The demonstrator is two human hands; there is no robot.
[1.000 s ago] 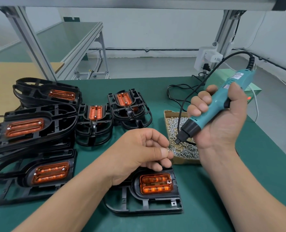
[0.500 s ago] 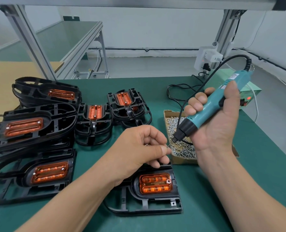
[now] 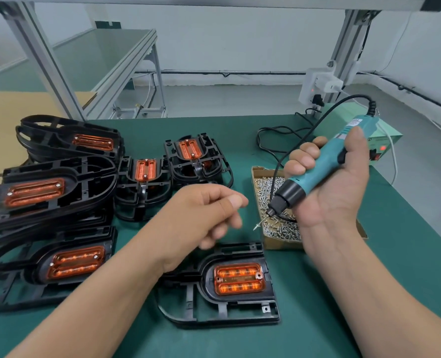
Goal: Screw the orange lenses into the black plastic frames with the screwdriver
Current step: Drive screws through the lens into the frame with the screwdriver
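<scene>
A black plastic frame [image 3: 222, 310] with an orange lens [image 3: 238, 279] lies on the green mat in front of me. My right hand [image 3: 335, 192] grips the teal electric screwdriver [image 3: 320, 167], tilted down to the left. A small screw [image 3: 259, 223] hangs on its bit tip, above the mat near the screw box. My left hand [image 3: 203, 215] hovers above the frame's left part, fingers loosely curled, a little left of the screw and apart from it. I see nothing held in it.
A cardboard box of loose screws [image 3: 271, 200] sits right of centre. Several black frames with orange lenses are stacked at the left [image 3: 49, 192] and back [image 3: 191, 156]. A green power unit [image 3: 384, 148] and black cable [image 3: 273, 143] lie at the back right.
My left hand has let go at the bit and drawn back to the left. The screw now hangs on the screwdriver tip. The screwdriver has tipped slightly lower.
</scene>
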